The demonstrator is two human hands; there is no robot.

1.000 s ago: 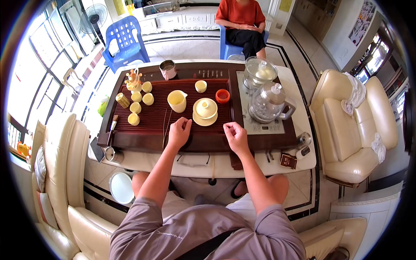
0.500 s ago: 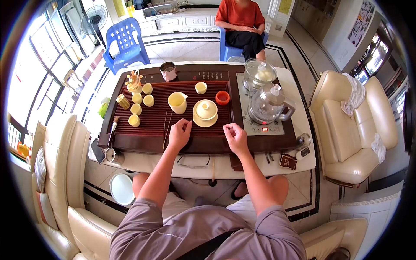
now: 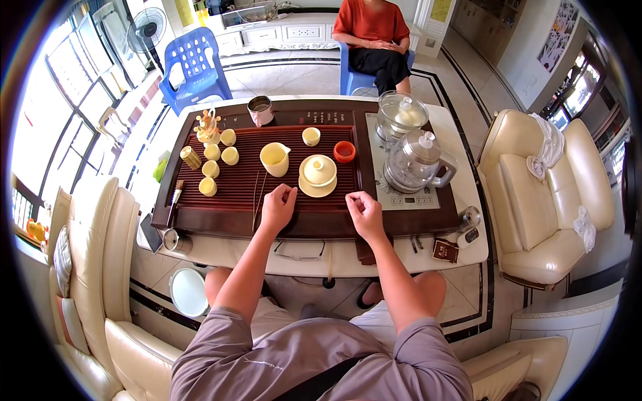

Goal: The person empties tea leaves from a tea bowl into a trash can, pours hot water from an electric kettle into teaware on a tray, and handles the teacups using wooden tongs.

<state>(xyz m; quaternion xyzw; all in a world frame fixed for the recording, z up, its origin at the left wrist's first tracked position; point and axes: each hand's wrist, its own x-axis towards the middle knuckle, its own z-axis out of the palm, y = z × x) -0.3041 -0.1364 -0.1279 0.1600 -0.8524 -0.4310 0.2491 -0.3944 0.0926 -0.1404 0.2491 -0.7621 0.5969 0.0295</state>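
Note:
My left hand point(image 3: 279, 208) is closed in a loose fist at the front of the dark tea tray point(image 3: 314, 224), holding nothing visible. Just beyond it are the lidded bowl point(image 3: 317, 172) on its saucer and a pale pitcher point(image 3: 275, 159). Tongs point(image 3: 258, 200) lie to its left. My right hand point(image 3: 365, 212), also closed with nothing visible in it, rests at the tray's front edge, left of the glass kettle point(image 3: 412, 162). Between the lidded bowl and the kettle sits a red cup point(image 3: 344, 152). A small pale cup point(image 3: 311, 136) stands farther back.
Several small cups point(image 3: 230, 156) and a brush point(image 3: 176, 195) are on the tray's left. A glass pot point(image 3: 402, 115) stands behind the kettle. Glasses point(image 3: 299, 255) and a brown packet point(image 3: 445, 249) lie on the table's front strip. A seated person point(image 3: 372, 33) is across the table.
The red light on the kettle's panel, lit half a second ago, now appears off. The view has shifted very slightly. Both my hands keep their pose.

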